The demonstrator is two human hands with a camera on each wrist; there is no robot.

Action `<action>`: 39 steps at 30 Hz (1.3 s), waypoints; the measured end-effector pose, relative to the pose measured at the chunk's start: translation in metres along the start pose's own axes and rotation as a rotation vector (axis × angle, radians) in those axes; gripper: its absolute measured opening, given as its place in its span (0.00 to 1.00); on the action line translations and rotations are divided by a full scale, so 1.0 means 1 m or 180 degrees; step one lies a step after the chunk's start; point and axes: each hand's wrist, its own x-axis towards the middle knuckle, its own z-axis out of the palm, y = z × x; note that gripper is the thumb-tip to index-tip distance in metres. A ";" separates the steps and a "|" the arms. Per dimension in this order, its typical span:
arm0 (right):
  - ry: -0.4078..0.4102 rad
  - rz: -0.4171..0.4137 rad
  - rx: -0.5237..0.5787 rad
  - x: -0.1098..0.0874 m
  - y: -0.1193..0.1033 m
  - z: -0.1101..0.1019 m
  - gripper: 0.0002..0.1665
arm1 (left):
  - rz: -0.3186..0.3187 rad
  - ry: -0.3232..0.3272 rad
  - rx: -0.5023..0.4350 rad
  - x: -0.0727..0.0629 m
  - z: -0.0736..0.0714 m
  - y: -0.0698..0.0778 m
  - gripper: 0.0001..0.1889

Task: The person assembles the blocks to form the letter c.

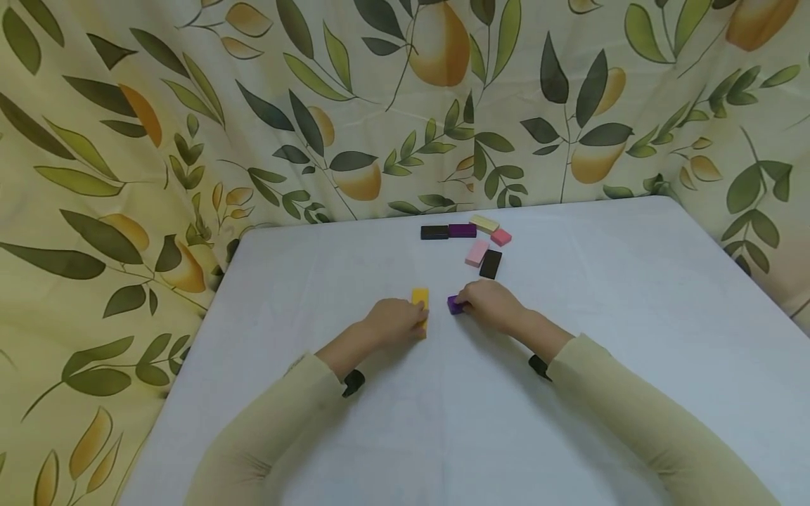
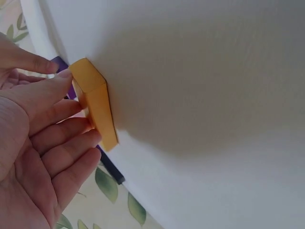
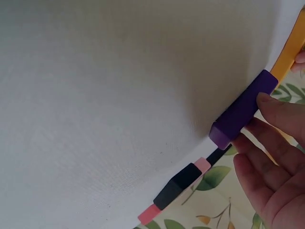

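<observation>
At the middle of the table, my left hand (image 1: 395, 318) holds a yellow rectangular block (image 1: 420, 295) between thumb and fingers. In the left wrist view, the thumb is at one end of the yellow block (image 2: 99, 107) and the fingers lie along its side. A short way to the right, my right hand (image 1: 490, 303) pinches a purple block (image 1: 453, 305). The right wrist view shows the thumb on one side of the purple block (image 3: 245, 107) and fingertips on the other. A gap separates the two blocks in the head view.
Behind the hands lie a black block (image 1: 434, 232) and a dark purple block (image 1: 463, 230) end to end. Pale yellow (image 1: 484, 223), coral (image 1: 501, 237), light pink (image 1: 477, 252) and another black block (image 1: 490, 264) cluster beside them. A leaf-patterned curtain (image 1: 392, 140) hangs behind the white table (image 1: 329, 274).
</observation>
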 end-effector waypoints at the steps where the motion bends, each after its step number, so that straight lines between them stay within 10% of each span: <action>1: -0.0002 -0.0004 -0.0007 0.000 0.000 0.000 0.10 | 0.0020 0.0019 0.0013 -0.001 0.001 0.001 0.21; 39: -0.0128 0.0095 0.0365 0.025 0.009 0.001 0.12 | -0.0010 0.0511 -0.0921 -0.011 0.021 -0.007 0.23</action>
